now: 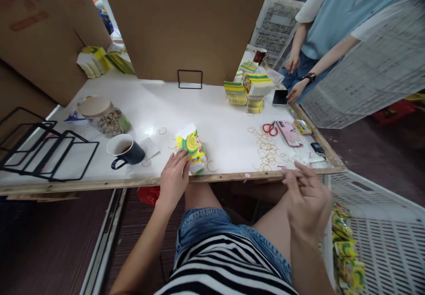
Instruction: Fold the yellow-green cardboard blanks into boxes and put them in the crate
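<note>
Across the partly covered yellow packets (192, 143), left hand (175, 172) outspread; right hand (307, 197) curled, any pinch unclear.

Dark mug (134, 152) near lidded jar (110, 119)

The tabletop (229, 131) looks smooth and glossy, its wooden edge (226, 178) rough. The panel (186, 25) is matt cardboard, the mug (135, 152) shiny, the shorts (206, 220) denim, the near pack (191, 143) smooth.

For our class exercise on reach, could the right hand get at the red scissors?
Probably yes: mainly loose rubber bands seem to lie between the right hand and the scissors.
</note>
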Motion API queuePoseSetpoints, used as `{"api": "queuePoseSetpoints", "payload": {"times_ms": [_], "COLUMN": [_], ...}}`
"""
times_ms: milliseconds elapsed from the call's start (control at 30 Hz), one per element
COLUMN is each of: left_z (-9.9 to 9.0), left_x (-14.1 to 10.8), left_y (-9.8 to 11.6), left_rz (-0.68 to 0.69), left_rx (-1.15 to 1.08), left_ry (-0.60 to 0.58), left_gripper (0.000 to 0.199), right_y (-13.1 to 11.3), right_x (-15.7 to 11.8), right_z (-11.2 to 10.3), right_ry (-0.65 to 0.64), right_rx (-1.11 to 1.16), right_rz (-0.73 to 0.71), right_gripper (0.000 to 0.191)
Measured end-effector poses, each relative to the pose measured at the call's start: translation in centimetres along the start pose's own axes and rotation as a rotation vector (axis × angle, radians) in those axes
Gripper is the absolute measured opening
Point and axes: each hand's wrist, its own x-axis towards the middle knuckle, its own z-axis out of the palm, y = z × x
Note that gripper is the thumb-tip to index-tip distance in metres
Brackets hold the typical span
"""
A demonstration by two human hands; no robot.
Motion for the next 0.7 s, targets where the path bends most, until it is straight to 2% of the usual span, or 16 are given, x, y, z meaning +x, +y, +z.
{"api": "queuePoseSetpoints", "payload": {"times_ms": [33, 67, 100, 167, 200, 267, 333, 400, 467, 533, 600, 700], "left_z": [-0.1, -0.2, -0.3, -0.2, -0.1, 0.1, 0.3, 0.2, 0.0, -0.2, -0.4, -0.8], "left_x": [0.0, -0.1, -0.1, -0.3, -0.4, -0.5, -0.7, -0.8, -0.9, -1.0, -1.1, -1.1], "left_y": [0.2, 0.3, 0.5, 0.7, 0.8, 0.9, 1.0, 1.0, 1.1, 1.3, 1.6, 2.3], "left_rz": [0.002, 0.005, 0.012, 0.028, 0.033, 0.029, 0.011, -0.006, -0.021, -0.031, -0.056, -0.202], "left_rx": [-0.009, -0.024, -0.046, -0.099, -0.123, -0.161, -0.188, -0.218, -0.252, -0.297, -0.365, -0.568], "left_ry": [0.0, -0.007, -0.022, -0.057, -0.072, -0.083, -0.077, -0.074, -0.075, -0.07, -0.036, 0.132], "left_gripper": [0.026, 0.026, 0.027, 0.03, 0.03, 0.03, 0.029, 0.029, 0.028, 0.027, 0.027, 0.033], "right_y": [-1.1, -2.2, -3.2, -4.4, -4.6, -4.4, -3.4, -2.3, -1.3, -0.8, -0.7, -1.3], "right_x": [0.1, 0.3, 0.7, 1.2, 1.3, 1.0, 0.2, -0.8, -1.5, -1.8, -1.9, -2.1], "right_z": [1.1, 2.0, 2.8, 4.5, 5.6, 8.5, 12.0, 15.1, 16.9, 17.4, 16.8, 15.1], "right_ry": [-0.014, 0.024, 0.067, 0.039, -0.055, -0.376, -0.583, -0.675, -0.693, -0.688, -0.68, -0.672], "right_rx": [0.114, 0.201, 0.273, 0.332, 0.328, 0.274, 0.231, 0.214, 0.247, 0.295, 0.332, 0.423], "right_rz": [-0.002, -0.025, -0.044, -0.061, -0.047, 0.024, 0.11, 0.17, 0.201, 0.218, 0.234, 0.282], "right_gripper": [0.06, 0.073, 0.079, 0.069, 0.059, 0.043, 0.044, 0.039, 0.032, 0.03, 0.031, 0.032]}}
